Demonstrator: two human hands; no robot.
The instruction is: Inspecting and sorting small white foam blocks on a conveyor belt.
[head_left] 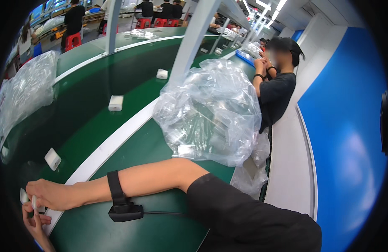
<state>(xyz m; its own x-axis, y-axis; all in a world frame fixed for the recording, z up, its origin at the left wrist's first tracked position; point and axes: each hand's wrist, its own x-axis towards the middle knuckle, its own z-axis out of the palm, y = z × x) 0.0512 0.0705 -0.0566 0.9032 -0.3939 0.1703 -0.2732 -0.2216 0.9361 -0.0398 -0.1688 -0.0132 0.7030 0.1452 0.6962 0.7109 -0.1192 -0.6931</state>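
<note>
Head view: slim white piece (pixel 34 202) between hands (pixel 53 195); crinkled clear plastic (pixel 210 111) apart

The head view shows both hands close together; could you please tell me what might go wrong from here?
The narrow white piece between the right hand and the left hand could slip loose. The thin black cable running from the black boxy device on the right forearm might snag. The crumpled clear plastic bag lies close beside that forearm, which could nudge it.
</note>
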